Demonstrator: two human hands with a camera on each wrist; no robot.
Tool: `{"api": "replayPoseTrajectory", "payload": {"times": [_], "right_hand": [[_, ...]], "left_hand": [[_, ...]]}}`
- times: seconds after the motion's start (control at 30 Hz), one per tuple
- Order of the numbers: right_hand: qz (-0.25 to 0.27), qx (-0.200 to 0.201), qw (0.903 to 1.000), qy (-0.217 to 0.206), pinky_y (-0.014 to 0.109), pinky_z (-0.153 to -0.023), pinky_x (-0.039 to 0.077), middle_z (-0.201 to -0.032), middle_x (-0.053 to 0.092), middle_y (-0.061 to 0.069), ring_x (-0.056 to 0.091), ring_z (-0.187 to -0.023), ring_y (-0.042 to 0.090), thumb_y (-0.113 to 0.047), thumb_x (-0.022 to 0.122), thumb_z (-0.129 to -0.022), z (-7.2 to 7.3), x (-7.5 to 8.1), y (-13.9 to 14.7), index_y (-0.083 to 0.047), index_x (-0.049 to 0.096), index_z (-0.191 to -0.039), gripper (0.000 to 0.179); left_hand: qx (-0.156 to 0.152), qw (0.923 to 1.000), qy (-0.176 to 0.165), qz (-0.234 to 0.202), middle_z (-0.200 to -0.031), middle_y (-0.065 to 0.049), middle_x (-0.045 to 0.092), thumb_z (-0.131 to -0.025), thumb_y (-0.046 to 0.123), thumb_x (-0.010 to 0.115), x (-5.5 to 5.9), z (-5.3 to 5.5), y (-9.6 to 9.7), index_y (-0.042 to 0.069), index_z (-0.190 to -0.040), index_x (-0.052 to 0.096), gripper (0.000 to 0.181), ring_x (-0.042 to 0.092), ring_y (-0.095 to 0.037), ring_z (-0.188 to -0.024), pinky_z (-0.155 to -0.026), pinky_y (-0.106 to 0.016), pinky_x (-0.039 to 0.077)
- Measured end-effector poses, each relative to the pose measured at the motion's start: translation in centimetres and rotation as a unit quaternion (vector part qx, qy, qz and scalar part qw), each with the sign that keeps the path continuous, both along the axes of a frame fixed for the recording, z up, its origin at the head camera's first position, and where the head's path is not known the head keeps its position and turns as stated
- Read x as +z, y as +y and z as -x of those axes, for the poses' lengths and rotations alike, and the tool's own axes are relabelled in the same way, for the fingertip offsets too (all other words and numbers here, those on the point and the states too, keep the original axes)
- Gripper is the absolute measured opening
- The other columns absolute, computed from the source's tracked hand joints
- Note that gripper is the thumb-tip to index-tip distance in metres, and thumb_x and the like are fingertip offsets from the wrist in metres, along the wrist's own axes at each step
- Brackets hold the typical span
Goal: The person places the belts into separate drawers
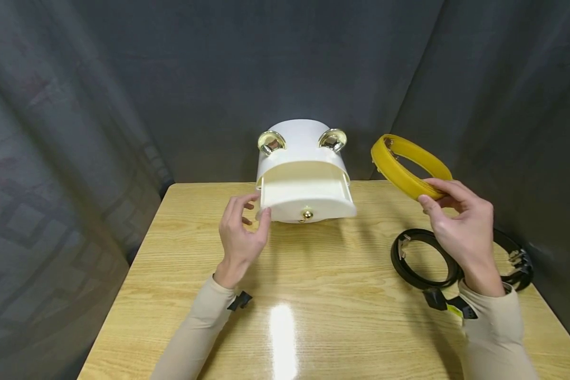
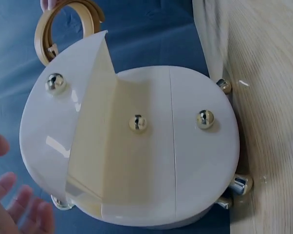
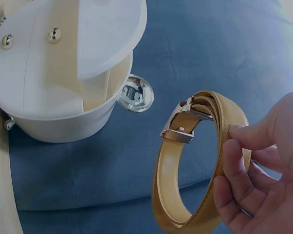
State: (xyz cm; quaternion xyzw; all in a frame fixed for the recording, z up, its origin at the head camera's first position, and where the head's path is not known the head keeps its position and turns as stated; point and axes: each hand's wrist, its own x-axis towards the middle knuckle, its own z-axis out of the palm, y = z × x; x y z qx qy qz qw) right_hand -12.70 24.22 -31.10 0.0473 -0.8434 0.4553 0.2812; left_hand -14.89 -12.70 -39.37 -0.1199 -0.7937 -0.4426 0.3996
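One coiled yellow belt [image 1: 396,174], stitched edge, metal buckle [image 3: 179,136], pinched by right hand [image 1: 463,227]; left hand [image 1: 241,232] loosely spread beside protruding drawer [image 1: 285,210] of glossy, rounded white box [image 1: 299,140].

White glare streak [image 1: 283,340] on the tabletop [image 1: 351,316], soft shadows, bluish wrist views.

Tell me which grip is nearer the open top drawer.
Left. The left grip is beside the top drawer, on its left; the right grip is farther off, to its right.
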Motion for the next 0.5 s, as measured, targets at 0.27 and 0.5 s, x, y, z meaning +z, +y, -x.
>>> {"api": "replayPoseTrajectory", "payload": {"times": [0.27,0.5], "right_hand": [[0.014,0.046,0.9988,0.003,0.005,-0.070,0.051,-0.102,0.067,-0.016,0.063,-0.074,-0.001,0.010,0.076,-0.091,-0.21,0.27,-0.51,0.002,0.076,-0.125,0.035],[0.023,0.087,0.9959,0.009,0.006,-0.073,0.053,-0.099,0.069,-0.015,0.064,-0.073,0.000,0.014,0.075,-0.089,-0.15,0.37,-0.87,0.006,0.074,-0.125,0.037]], "left_hand": [[-0.040,0.9901,-0.133,-0.020,-0.137,-0.009,0.072,-0.096,0.030,0.071,-0.15,-0.07,-0.65,0.009,-0.138,0.064,0.048,0.078,-0.031,-0.102,-0.070,-0.041,0.062],[-0.077,0.9823,-0.166,-0.043,-0.142,-0.011,0.069,-0.098,0.028,0.072,-0.39,0.16,-0.94,0.009,-0.140,0.063,0.047,0.077,-0.034,-0.104,-0.073,-0.029,0.063]]}}
